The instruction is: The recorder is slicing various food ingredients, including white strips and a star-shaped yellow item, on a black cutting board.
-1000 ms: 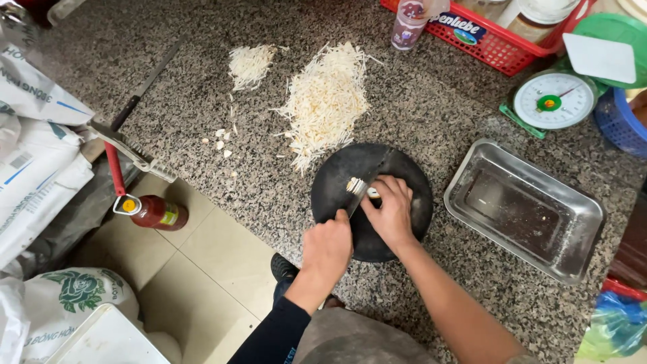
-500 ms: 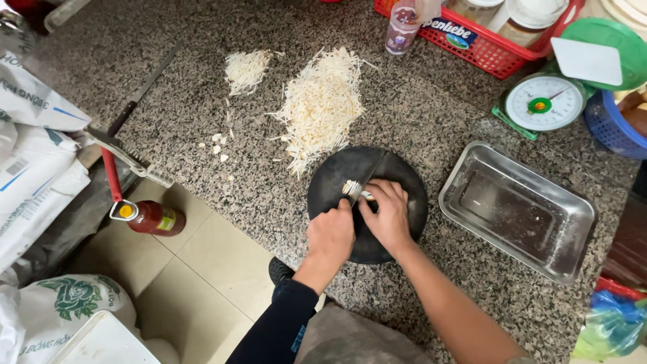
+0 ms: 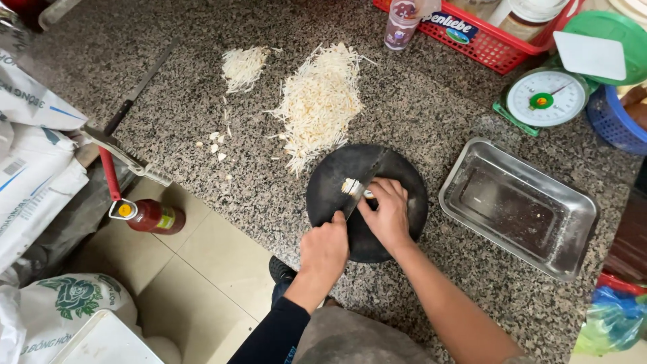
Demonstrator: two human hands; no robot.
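A round black cutting board (image 3: 330,195) lies on the speckled granite counter (image 3: 202,155). My left hand (image 3: 325,248) grips the handle of a knife (image 3: 367,180), whose blade slants up across the board. A small white piece of food (image 3: 350,186) rests against the blade. My right hand (image 3: 389,214) presses on that piece with its fingertips, just right of the blade. Beyond the board lies a large pile of thin white shreds (image 3: 320,101), with a smaller pile (image 3: 244,66) to its left.
A metal tray (image 3: 519,205) sits right of the board. Behind it are a green kitchen scale (image 3: 544,100), a red basket (image 3: 495,47) and a blue basket (image 3: 617,121). A red-handled tool (image 3: 118,152) overhangs the counter's left edge above a sauce bottle (image 3: 149,216) and sacks (image 3: 34,168).
Both hands stay on the board with the knife and the white piece. The blade has shifted only slightly against the piece.
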